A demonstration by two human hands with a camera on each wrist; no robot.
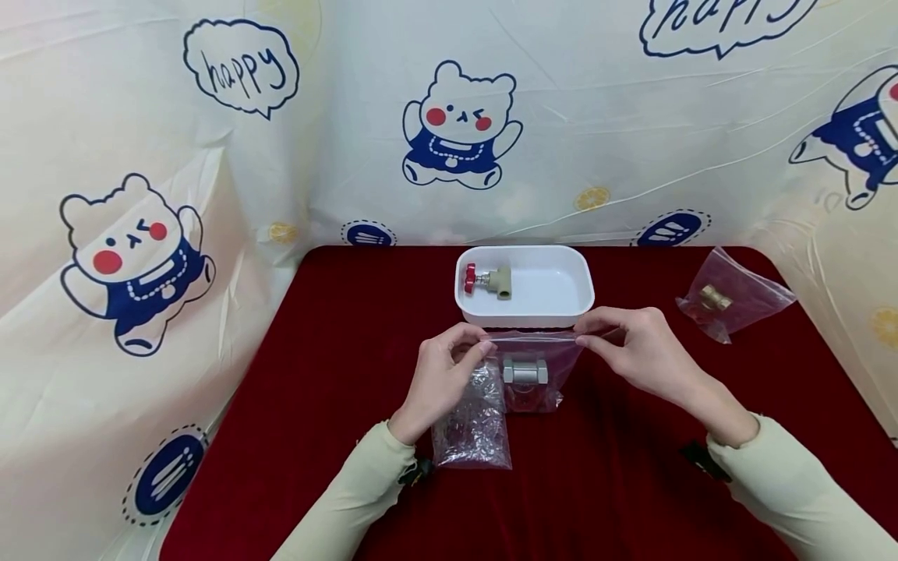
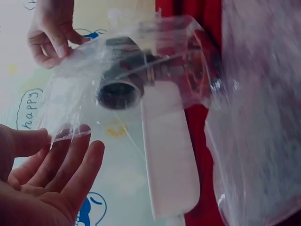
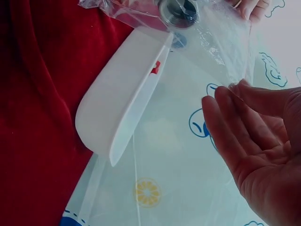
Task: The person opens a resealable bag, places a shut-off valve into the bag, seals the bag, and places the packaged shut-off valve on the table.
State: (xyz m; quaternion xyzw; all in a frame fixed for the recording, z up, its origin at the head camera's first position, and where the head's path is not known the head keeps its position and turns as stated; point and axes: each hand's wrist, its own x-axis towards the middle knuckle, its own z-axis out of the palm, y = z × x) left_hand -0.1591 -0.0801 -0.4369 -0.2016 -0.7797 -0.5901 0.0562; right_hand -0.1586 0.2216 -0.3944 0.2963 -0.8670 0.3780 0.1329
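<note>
A clear zip bag [image 1: 561, 362] holding a grey fitting [image 1: 525, 372] is stretched between both hands in front of the white tray. My left hand [image 1: 442, 370] pinches its top left corner, and my right hand [image 1: 641, 354] pinches the top right corner. In the left wrist view the fitting's round dark opening [image 2: 120, 94] shows through the plastic [image 2: 70, 99], with a red part beside it. The right wrist view shows thumb and fingertips of my right hand [image 3: 263, 136] on the bag's edge [image 3: 225, 61]. Crinkled clear packaging [image 1: 473, 428] lies beneath my left hand.
The white tray [image 1: 526, 321] behind the hands holds a valve with a red handle [image 1: 470, 278] and an olive body [image 1: 500, 283]. Another clear bag [image 1: 754, 300] with a brass fitting [image 1: 714, 298] lies at the right on the dark red cloth [image 1: 337, 335]. A printed curtain hangs behind.
</note>
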